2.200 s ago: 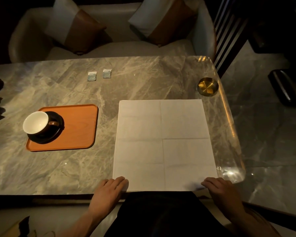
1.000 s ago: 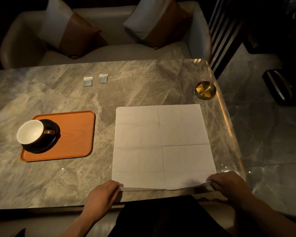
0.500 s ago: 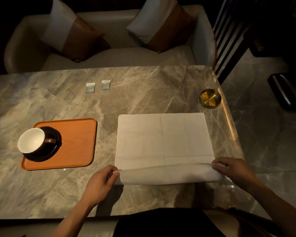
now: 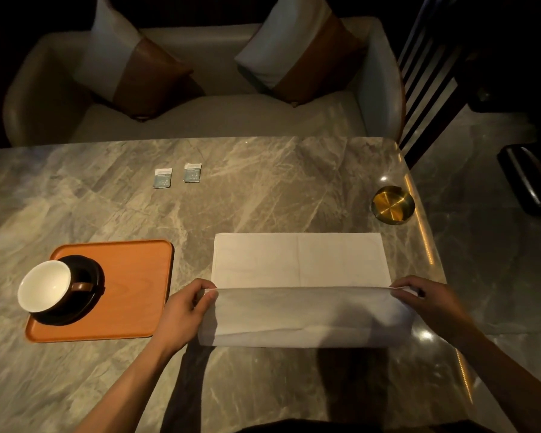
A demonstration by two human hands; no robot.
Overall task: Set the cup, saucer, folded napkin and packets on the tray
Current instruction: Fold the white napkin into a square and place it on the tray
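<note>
A white napkin (image 4: 297, 260) lies on the marble table, its near half lifted and carried over the far half. My left hand (image 4: 185, 310) pinches the near left corner, and my right hand (image 4: 428, 300) pinches the near right corner. On the left sits an orange tray (image 4: 138, 292). A white-lined cup (image 4: 44, 290) stands on a dark saucer (image 4: 88, 270) at the tray's left end. Two small pale-blue packets (image 4: 162, 178) (image 4: 192, 172) lie side by side on the table beyond the tray.
A brass dish (image 4: 392, 204) rests near the table's right edge. Behind the table is a pale sofa (image 4: 216, 117) with two cushions. The right table edge (image 4: 431, 260) drops to a glossy floor with a dark object (image 4: 528, 179).
Both hands gripped the napkin's near corners, lifted that edge off the table and brought it forward over the napkin, reaching about its middle. The camera view has shifted slightly.
</note>
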